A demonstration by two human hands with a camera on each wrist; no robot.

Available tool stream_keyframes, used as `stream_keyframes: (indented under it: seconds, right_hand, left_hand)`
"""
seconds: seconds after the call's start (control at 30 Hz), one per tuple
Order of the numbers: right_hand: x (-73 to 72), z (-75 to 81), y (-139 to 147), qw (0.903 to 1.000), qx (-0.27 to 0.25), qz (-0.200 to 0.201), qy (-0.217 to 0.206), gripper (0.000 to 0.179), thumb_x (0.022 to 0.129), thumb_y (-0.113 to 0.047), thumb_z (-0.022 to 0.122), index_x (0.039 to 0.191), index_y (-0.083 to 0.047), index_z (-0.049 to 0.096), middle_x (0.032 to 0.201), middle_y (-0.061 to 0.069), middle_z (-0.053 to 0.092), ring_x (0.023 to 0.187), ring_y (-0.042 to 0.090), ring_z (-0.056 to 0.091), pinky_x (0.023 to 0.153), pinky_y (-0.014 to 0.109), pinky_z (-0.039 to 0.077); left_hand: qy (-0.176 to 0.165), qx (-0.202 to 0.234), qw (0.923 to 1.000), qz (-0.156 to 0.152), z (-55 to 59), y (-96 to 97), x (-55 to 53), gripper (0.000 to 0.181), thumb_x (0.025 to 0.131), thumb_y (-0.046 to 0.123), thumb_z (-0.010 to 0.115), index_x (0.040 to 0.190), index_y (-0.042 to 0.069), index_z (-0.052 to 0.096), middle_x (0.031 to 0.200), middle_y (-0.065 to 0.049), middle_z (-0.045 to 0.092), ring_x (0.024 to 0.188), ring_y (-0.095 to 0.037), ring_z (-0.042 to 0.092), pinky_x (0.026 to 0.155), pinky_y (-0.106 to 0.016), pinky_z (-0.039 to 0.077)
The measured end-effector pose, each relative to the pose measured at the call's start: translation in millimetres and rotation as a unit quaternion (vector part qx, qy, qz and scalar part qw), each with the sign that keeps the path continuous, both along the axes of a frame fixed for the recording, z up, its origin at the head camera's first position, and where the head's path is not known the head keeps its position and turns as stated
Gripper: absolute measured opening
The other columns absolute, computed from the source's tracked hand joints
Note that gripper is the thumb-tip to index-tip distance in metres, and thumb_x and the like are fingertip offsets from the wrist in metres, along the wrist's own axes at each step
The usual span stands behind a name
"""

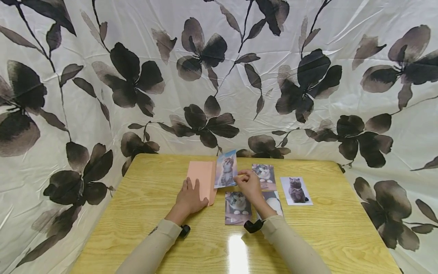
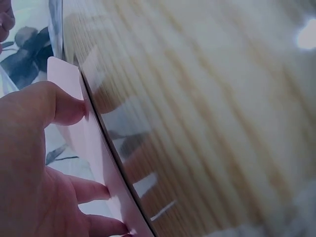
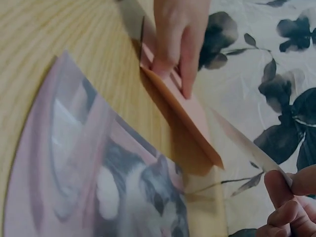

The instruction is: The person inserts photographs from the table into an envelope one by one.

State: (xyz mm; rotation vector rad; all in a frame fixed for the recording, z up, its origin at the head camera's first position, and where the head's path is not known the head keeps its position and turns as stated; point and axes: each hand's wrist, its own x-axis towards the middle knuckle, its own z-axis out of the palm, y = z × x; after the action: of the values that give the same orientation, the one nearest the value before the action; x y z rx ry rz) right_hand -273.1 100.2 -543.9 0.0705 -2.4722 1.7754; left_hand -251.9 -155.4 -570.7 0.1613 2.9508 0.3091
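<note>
On the wooden table lies a pink envelope (image 1: 202, 173), its flap standing up along the right side. My left hand (image 1: 191, 197) rests on it with fingers spread, the thumb near its lower edge; the left wrist view shows the thumb and fingertips pressing the pink paper (image 2: 66, 78). Beside the envelope, my right hand (image 1: 249, 186) pinches a kitten photo (image 1: 226, 170) by its right edge between thumb and finger. That photo is raised and tilted; in the right wrist view the held photo (image 3: 252, 145) shows nearly edge-on, apart from the envelope's flap (image 3: 177, 111).
Under and around my right forearm lie a tabby cat photo (image 1: 237, 207), a black-and-white cat photo (image 1: 268, 175) and a partly covered photo (image 1: 275, 199). Farther right is a grey cat photo (image 1: 290, 186). A floral cloth (image 1: 239, 91) hangs behind the table (image 1: 150, 198).
</note>
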Motion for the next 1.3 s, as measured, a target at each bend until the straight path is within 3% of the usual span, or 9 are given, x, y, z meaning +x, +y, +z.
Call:
stream_keyframes:
  seconds: [0.17, 0.4, 0.5, 1.03, 1.3]
  right_hand:
    - [3.3, -5.6, -6.5, 0.9994, -0.002, 0.034, 0.002, 0.022, 0.100, -0.010, 0.074, 0.117, 0.003, 0.070, 0.080, 0.028, 0.071, 0.052, 0.010, 0.047, 0.051, 0.025, 0.037]
    - [7.2, -13.1, -12.9, 0.9989, 0.011, 0.045, 0.005, 0.018, 0.097, -0.006, 0.074, 0.113, 0.002, 0.072, 0.061, 0.000, 0.061, 0.048, 0.007, 0.043, 0.048, 0.023, 0.035]
    - [8.9, -14.1, -14.9, 0.9989, 0.013, 0.046, 0.003, 0.018, 0.097, -0.006, 0.074, 0.113, 0.003, 0.072, 0.060, -0.004, 0.059, 0.048, 0.008, 0.044, 0.049, 0.024, 0.035]
    - [11.4, -17.8, -23.6, 0.9983, 0.027, 0.032, -0.039, 0.025, 0.101, -0.012, 0.072, 0.123, -0.001, 0.068, 0.067, -0.001, 0.060, 0.051, 0.011, 0.047, 0.051, 0.027, 0.038]
    - [11.3, -20.9, -30.3, 0.9976, 0.025, 0.037, -0.054, 0.026, 0.103, -0.012, 0.071, 0.125, 0.000, 0.066, 0.077, 0.018, 0.069, 0.055, 0.013, 0.052, 0.054, 0.028, 0.040]
  left_hand:
    - [0.002, -0.005, 1.0000, 0.001, -1.0, -0.7, -0.1, 0.094, 0.101, 0.051, 0.063, 0.168, -0.003, 0.026, 0.169, -0.041, 0.016, 0.159, -0.054, 0.020, 0.120, -0.058, 0.040]
    - [0.011, -0.008, 0.9999, -0.005, -1.3, -1.2, 0.3, 0.094, 0.100, 0.051, 0.064, 0.168, -0.003, 0.028, 0.169, -0.041, 0.019, 0.159, -0.054, 0.022, 0.117, -0.058, 0.043]
    - [0.008, -0.008, 0.9999, -0.006, -0.8, -1.1, 0.9, 0.093, 0.100, 0.051, 0.063, 0.168, -0.003, 0.029, 0.169, -0.041, 0.019, 0.159, -0.054, 0.022, 0.115, -0.058, 0.045]
    - [0.005, -0.011, 0.9999, -0.002, 4.1, 1.2, 2.4, 0.092, 0.101, 0.052, 0.062, 0.169, 0.000, 0.027, 0.171, -0.039, 0.017, 0.160, -0.052, 0.022, 0.110, -0.057, 0.050]
    - [0.006, -0.017, 0.9998, -0.007, 3.0, 1.2, 1.5, 0.093, 0.102, 0.053, 0.061, 0.169, -0.002, 0.026, 0.170, -0.040, 0.016, 0.160, -0.053, 0.020, 0.118, -0.058, 0.042]
